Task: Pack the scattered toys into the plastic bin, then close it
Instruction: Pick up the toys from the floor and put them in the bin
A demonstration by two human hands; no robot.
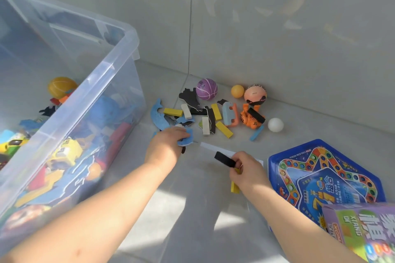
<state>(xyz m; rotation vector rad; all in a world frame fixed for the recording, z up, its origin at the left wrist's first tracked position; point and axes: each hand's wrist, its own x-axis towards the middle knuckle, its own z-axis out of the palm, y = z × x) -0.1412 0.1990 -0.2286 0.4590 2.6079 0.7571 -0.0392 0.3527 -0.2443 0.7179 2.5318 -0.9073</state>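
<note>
Right hand (245, 170) nearest, fingers curled round a black block (224, 159) and a yellow block (235, 187). Left hand (165, 147) just beyond, fingers clamped on a blue foam piece (186, 140). Plastic bin (119, 64) stands open on the floor (192, 198), left side, toys inside. Scattered toys (215, 117) lie at the floor's far edge, by the wall (277, 28).

Pale floor (316, 119) before me, plastic bin (126, 49) standing at my left, purple ball (206, 89), yellow blocks (173, 112) scattered ahead, game board (324, 168) at my right.
</note>
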